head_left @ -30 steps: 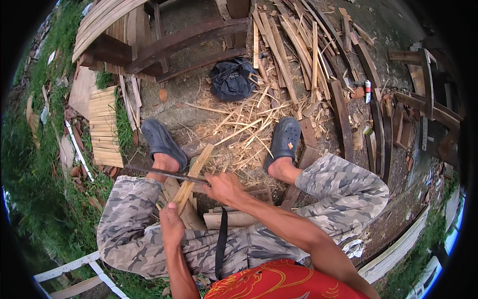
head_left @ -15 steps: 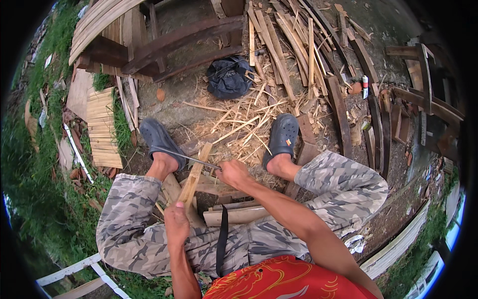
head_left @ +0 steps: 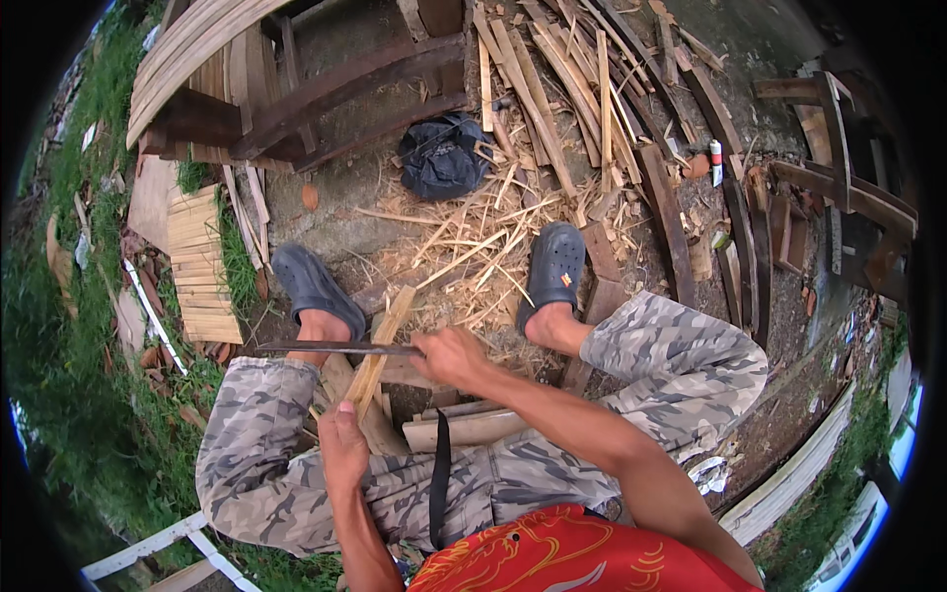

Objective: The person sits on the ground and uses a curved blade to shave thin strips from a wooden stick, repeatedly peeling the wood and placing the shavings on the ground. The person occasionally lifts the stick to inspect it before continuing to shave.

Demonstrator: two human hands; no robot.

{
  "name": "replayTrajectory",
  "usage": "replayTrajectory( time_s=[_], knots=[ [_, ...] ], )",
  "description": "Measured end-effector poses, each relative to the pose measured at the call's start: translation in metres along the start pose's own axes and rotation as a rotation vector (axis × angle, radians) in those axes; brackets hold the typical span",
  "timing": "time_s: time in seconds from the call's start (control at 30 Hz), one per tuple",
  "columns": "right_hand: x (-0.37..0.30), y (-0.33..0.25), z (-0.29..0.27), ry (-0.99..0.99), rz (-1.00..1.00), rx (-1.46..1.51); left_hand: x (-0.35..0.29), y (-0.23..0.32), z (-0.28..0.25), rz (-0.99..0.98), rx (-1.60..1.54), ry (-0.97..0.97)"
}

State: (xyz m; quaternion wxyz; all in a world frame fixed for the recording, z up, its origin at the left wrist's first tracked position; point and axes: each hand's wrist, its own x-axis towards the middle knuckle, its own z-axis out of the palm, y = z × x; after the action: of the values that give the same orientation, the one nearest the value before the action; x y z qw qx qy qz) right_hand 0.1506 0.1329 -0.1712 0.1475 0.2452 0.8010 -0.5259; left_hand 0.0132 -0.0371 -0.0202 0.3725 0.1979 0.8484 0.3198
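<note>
In front of my lap my left hand (head_left: 344, 443) is closed round the lower end of a pale wooden strip (head_left: 383, 338), which slants up and away from me. My right hand (head_left: 450, 357) grips a long dark knife (head_left: 326, 347) by its end; its handle is hidden in the fist. Pointing left, the blade lies crosswise over the strip, about midway along it, with its flat side showing. Beneath the strip is a light log-like piece of wood (head_left: 367, 422), partly covered by the strip and my left hand.
Wood shavings (head_left: 483, 242) litter the ground between my shoes. Beyond them sits a black plastic bag (head_left: 442, 158), beside long wooden strips (head_left: 533, 94) and dark curved boards (head_left: 666, 222). A wooden frame (head_left: 365, 84) stands far left, with a slatted panel (head_left: 202, 266) nearby.
The knife blade has turned from nearly edge-on to showing its flat, and swung level. My right hand has shifted slightly left, and the left hand still holds the strip.
</note>
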Motion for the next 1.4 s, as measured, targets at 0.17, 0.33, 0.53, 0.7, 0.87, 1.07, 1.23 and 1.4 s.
replayTrajectory(
  time_s=[0.17,0.33,0.53,0.7,0.87,1.07,1.23,1.4],
  knots=[
    [0.013,0.024,-0.003,0.099,0.333,-0.142,0.002,-0.017,0.008,-0.024,-0.282,0.056],
    [0.01,0.042,0.02,0.105,0.216,-0.054,0.007,-0.027,0.001,-0.042,-0.073,-0.024],
    [-0.004,0.044,0.018,0.082,0.302,-0.04,0.015,-0.022,0.009,-0.031,-0.297,0.1],
    [-0.002,0.042,0.018,0.14,0.537,-0.035,0.019,-0.014,0.004,-0.056,-0.149,-0.012],
    [0.005,0.05,0.021,0.073,0.307,0.005,0.024,0.002,0.007,-0.06,-0.418,-0.017],
    [-0.004,0.058,0.025,0.049,0.531,-0.02,0.023,0.008,0.01,-0.084,-0.476,0.002],
    [-0.002,0.068,0.035,0.027,0.58,0.012,0.024,0.006,0.006,-0.026,-0.46,-0.094],
    [-0.004,0.078,0.044,0.039,0.541,-0.016,0.023,0.004,0.004,-0.09,-0.432,-0.059]
  ],
)
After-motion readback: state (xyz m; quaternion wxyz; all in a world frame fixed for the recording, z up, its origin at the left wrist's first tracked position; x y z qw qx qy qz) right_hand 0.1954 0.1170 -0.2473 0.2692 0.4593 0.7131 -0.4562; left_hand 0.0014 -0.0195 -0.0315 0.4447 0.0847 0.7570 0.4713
